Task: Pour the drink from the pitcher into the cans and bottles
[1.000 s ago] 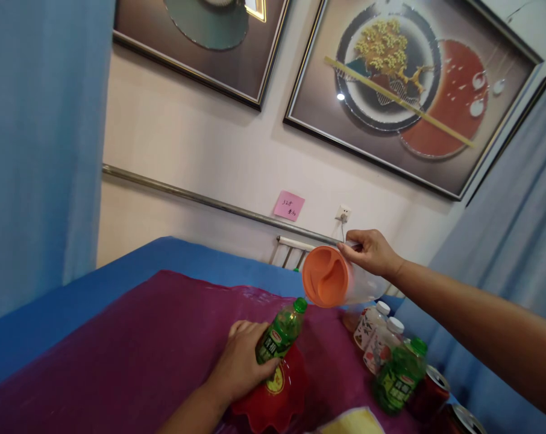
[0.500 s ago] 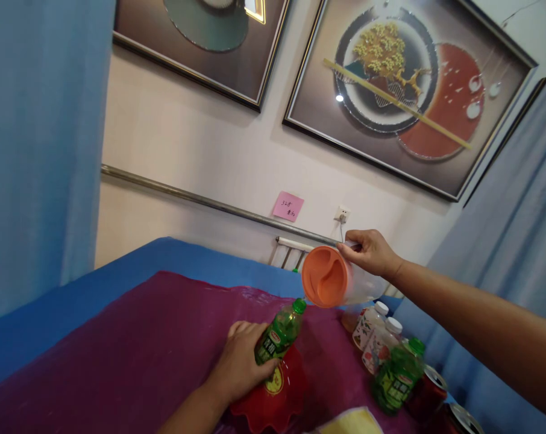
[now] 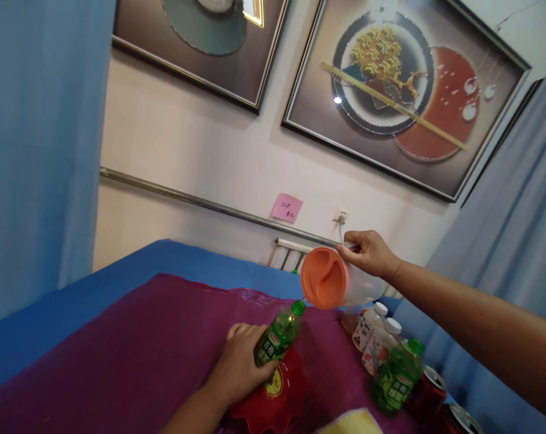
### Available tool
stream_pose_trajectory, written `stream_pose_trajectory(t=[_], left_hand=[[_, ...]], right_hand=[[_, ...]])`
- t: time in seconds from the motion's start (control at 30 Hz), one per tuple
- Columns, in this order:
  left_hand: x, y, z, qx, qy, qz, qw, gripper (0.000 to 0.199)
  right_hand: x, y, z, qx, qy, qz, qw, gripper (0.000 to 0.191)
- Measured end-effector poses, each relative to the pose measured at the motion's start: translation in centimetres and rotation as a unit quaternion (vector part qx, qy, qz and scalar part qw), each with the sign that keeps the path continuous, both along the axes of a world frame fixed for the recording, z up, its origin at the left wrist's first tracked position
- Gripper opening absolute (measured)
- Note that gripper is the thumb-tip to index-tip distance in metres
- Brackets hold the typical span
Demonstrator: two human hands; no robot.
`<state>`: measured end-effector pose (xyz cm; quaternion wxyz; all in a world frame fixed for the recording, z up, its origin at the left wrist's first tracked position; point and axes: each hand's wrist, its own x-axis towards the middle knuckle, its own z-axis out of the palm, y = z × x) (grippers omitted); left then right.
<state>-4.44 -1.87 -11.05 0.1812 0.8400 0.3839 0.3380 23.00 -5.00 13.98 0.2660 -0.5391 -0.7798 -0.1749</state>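
Note:
My left hand (image 3: 242, 364) is wrapped round a green bottle (image 3: 279, 334), which leans to the right above a red scalloped dish (image 3: 273, 407). A yellow mark shows on the dish by my thumb. Higher up, my right hand (image 3: 367, 253) grips the handle of a clear pitcher (image 3: 362, 286) with an orange lid (image 3: 323, 278). The pitcher is tipped on its side, lid toward the left, its rim just above the bottle's green neck. A thin stream seems to run between the lid's lower edge and the bottle mouth, though it is hard to make out.
To the right stand two white-capped bottles (image 3: 373, 337), another green bottle (image 3: 397, 377) and red cans (image 3: 429, 392). A yellow cloth (image 3: 352, 422) lies at the front edge. Purple sheeting (image 3: 132, 355) covers the blue table (image 3: 173, 256); a metal rail (image 3: 200, 202) runs along the wall.
Both hands, the bottle and the pitcher keep nearly the same positions. The whole view has shifted very slightly.

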Motion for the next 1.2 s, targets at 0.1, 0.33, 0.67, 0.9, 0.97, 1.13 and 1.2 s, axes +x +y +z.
stream_pose_trajectory(t=[0.1, 0.33, 0.67, 0.9, 0.97, 1.13, 1.2], left_hand=[[-0.07, 0.03, -0.12, -0.003, -0.005, 0.0, 1.0, 0.049], [-0.13, -0.24, 0.4, -0.015, 0.002, -0.004, 1.0, 0.047], [-0.11, -0.42, 0.52, -0.007, 0.008, -0.003, 1.0, 0.041], [-0.02, -0.27, 0.35, -0.014, 0.001, -0.007, 1.0, 0.042], [-0.05, -0.27, 0.35, -0.015, 0.0, -0.006, 1.0, 0.042], [-0.14, -0.34, 0.55, -0.019, 0.003, -0.009, 1.0, 0.041], [-0.13, -0.31, 0.48, -0.014, 0.002, -0.007, 1.0, 0.043]], right_hand=[[-0.01, 0.01, 0.01, -0.001, -0.001, 0.0, 1.0, 0.044], [-0.07, -0.04, -0.01, -0.003, 0.001, -0.004, 1.0, 0.043], [0.09, -0.07, 0.0, -0.004, 0.001, -0.001, 1.0, 0.043], [0.11, -0.15, 0.11, -0.001, -0.004, -0.003, 1.0, 0.042], [0.08, -0.19, 0.13, -0.002, -0.001, -0.003, 1.0, 0.042], [0.02, -0.31, 0.16, -0.007, 0.003, -0.004, 1.0, 0.042], [0.02, -0.32, 0.17, -0.007, 0.004, -0.002, 1.0, 0.042]])
